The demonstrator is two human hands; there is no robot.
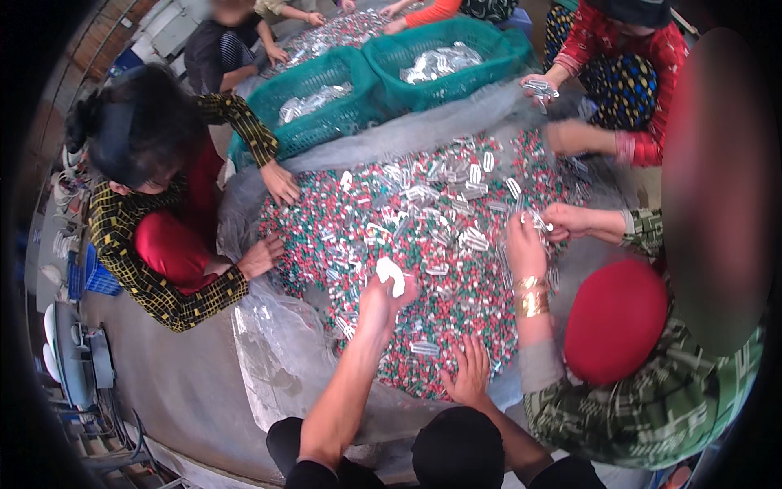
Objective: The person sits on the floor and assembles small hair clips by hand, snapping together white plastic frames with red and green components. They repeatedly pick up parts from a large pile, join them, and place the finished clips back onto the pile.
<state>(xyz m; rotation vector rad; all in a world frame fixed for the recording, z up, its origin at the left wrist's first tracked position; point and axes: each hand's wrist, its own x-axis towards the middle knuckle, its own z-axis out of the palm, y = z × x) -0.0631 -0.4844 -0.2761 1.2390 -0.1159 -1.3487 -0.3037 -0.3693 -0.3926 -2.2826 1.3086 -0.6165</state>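
My left hand is raised over a spread pile of small red, green and white pieces, its fingers closed on a bright white piece whose kind I cannot make out. Lower and to the right, my right hand rests on the near edge of the pile, fingers stretched apart and nothing seen in them. Scattered through the pile are pale slotted oblong pieces. One such oblong piece lies just beyond my right hand. Clear plastic sheeting lies under the pile.
Two green net-lined baskets with pale pieces stand behind the pile. A person in a black-and-yellow top works at the left. A person in green patterned sleeves handles pieces close at my right. Another in red sits behind.
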